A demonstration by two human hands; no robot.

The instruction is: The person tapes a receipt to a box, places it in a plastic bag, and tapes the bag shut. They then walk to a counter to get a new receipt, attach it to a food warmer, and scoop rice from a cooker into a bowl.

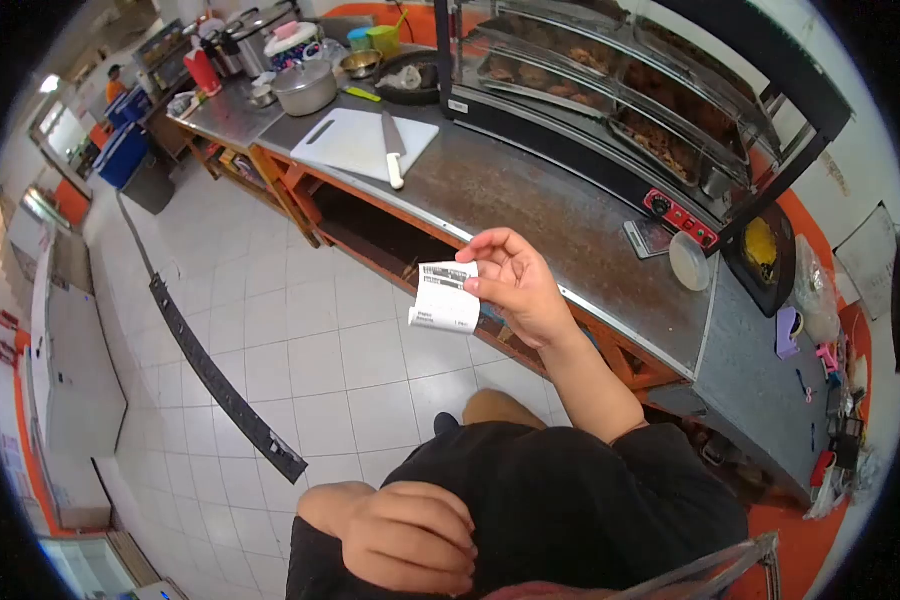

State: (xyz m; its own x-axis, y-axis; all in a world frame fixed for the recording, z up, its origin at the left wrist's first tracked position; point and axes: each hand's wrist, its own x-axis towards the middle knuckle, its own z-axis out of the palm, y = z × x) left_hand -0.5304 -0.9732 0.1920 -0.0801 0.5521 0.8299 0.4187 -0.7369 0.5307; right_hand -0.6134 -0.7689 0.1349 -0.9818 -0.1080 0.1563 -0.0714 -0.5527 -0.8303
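Between the thumb and fingers of my right hand (pixel 515 285) is a small printed paper receipt (pixel 445 300). Its lower edge curls, and a few lines of print show, too small to read. The hand is raised in front of the counter's edge. Low in the view, my left hand (pixel 410 538) rests against my black shirt (pixel 570 500). Its fingers are curled in and close together, the palm is turned out of sight, and nothing sticks out of it.
A counter (pixel 530 190) runs along the right, bearing a knife (pixel 392 150) on a white cutting board (pixel 335 140), a lidded pot (pixel 305 88) and a glass food warmer (pixel 610 100) with trays of food. A long dark strip (pixel 210 360) crosses the tiled floor. Another person (pixel 116 85) stands far back.
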